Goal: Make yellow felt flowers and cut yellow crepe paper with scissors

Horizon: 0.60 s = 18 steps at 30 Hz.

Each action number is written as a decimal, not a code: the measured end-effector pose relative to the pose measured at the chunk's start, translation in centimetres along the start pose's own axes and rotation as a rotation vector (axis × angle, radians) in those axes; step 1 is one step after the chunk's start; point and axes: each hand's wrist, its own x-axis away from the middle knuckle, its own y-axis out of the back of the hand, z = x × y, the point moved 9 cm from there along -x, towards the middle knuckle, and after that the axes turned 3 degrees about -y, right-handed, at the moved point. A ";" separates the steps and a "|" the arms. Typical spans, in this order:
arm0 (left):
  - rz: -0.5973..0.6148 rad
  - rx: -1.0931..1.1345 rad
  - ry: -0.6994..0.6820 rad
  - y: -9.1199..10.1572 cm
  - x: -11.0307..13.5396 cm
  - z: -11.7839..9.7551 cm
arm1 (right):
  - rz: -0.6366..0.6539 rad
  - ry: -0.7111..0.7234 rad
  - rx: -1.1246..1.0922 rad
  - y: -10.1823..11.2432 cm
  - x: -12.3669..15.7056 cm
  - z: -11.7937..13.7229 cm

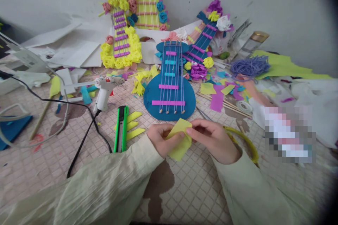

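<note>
**Holding yellow paper between two hands at a craft table**

Both bare hands meet near the middle of the table. The left hand (pixel 163 140) grasps the yellow paper (pixel 181 147), its thumb lying across the front. The right hand (pixel 215 140) pinches the upper right edge of the same piece between thumb and fingers. The paper is raised just in front of the blue guitar (pixel 173 95), a flat model that lies with its rounded end toward the hands and bears pink and light-blue bars beneath white strings.

To the left of the hands, a green cutter (pixel 121 130) lies beside several yellow strips (pixel 135 124). Beyond it is a white glue gun (pixel 104 95) with a black cord (pixel 92 123); the small red mark on its body is too small to read. Red scribbles (pixel 39 142) on the tablecloth (pixel 198 190) form no legible word.

Near the right hand lies a curved yellow band (pixel 250 144). Farther right, a pixelated patch (pixel 290 135) conceals whatever is beneath it, any print included. Wooden sticks (pixel 232 107), a tape roll (pixel 244 106) and purple yarn (pixel 250 66) lie beyond. At the back, a guitar edged with yellow flowers (pixel 133 47) leans near white sheets (pixel 76 47).
</note>
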 end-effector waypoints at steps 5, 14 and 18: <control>0.009 -0.031 -0.011 0.2 0.0 -0.3 | 0.048 -0.086 -0.129 -0.2 -0.3 -0.6; 0.014 -0.119 -0.059 -0.1 0.5 -1.4 | 0.067 -0.140 -0.246 -0.5 -0.4 -1.4; 0.007 -0.153 -0.077 0.1 0.4 -1.6 | 0.025 -0.132 -0.218 0.0 -0.4 -1.5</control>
